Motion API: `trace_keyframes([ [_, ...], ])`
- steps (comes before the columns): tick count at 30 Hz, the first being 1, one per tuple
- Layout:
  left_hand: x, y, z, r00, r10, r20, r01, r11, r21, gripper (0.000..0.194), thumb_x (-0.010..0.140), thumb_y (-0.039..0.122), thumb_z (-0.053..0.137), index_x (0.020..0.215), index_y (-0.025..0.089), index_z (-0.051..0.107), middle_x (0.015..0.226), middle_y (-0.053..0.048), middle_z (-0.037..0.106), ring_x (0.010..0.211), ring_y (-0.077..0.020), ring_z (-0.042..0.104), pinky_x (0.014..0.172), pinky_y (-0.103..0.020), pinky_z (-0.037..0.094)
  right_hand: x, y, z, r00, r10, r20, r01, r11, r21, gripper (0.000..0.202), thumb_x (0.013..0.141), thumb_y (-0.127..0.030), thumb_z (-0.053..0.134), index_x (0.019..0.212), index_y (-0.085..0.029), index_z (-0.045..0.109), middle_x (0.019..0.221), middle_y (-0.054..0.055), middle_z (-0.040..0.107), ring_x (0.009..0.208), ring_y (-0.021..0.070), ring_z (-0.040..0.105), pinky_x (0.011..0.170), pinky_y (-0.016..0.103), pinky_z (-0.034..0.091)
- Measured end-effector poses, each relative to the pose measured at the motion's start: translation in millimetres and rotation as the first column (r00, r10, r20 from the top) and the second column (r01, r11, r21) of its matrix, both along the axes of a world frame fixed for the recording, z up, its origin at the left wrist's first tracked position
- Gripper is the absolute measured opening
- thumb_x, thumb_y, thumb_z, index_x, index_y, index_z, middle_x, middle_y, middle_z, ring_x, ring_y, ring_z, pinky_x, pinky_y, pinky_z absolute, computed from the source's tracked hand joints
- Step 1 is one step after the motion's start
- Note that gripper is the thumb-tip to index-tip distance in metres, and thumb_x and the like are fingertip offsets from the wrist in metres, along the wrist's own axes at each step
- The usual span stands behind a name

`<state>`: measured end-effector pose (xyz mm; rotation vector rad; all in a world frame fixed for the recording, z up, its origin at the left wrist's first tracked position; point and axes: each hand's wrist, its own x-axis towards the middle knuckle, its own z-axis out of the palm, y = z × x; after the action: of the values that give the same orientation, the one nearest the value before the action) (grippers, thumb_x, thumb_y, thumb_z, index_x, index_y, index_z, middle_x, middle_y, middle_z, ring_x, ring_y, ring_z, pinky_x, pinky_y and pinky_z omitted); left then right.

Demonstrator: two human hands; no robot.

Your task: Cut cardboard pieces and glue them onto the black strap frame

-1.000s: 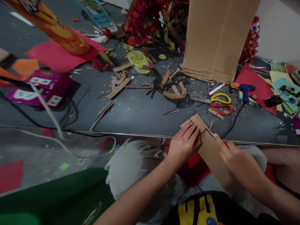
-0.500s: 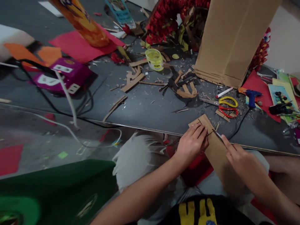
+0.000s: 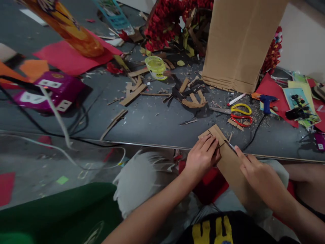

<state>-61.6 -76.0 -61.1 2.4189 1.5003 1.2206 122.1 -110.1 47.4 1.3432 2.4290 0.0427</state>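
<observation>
A long piece of cardboard with dark lines marked across it slants from my lap up over the table's front edge. My left hand grips its left side near the far end, fingers bent over the marked lines. In my right hand is a slim craft knife, the index finger stretched along it. Its blade tip touches the cardboard by the right edge, close to a dark crosswise line. A thin cardboard sliver lies just beyond the blade.
Scissors, a marker and a blue glue gun lie beyond my hands. A tall cardboard box stands behind them. Leftward are cardboard scraps, a yellow tub, an orange bottle and a purple power strip with cables.
The view has turned slightly, so the table things appear further left. Both hands keep nearly the same place on the cardboard, and the knife tip has barely shifted.
</observation>
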Motion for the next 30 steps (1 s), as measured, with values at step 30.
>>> trace_keyframes([
  [30, -11.9, -6.2, 7.1, 0.983, 0.011, -0.185, -0.013, 1.0, -0.009, 0.03, 0.076, 0.013, 0.068, 0.105, 0.011, 0.065, 0.101, -0.013, 0.073, 0.095, -0.0239, 0.069, 0.083, -0.037, 0.06, 56.7, 4.7, -50.4, 0.805, -0.174, -0.567, 0.123, 0.984, -0.128, 0.06, 0.089, -0.011, 0.032, 0.148, -0.022, 0.029, 0.083, 0.003, 0.068, 0.063, 0.0114, 0.066, 0.055, 0.019, 0.055],
])
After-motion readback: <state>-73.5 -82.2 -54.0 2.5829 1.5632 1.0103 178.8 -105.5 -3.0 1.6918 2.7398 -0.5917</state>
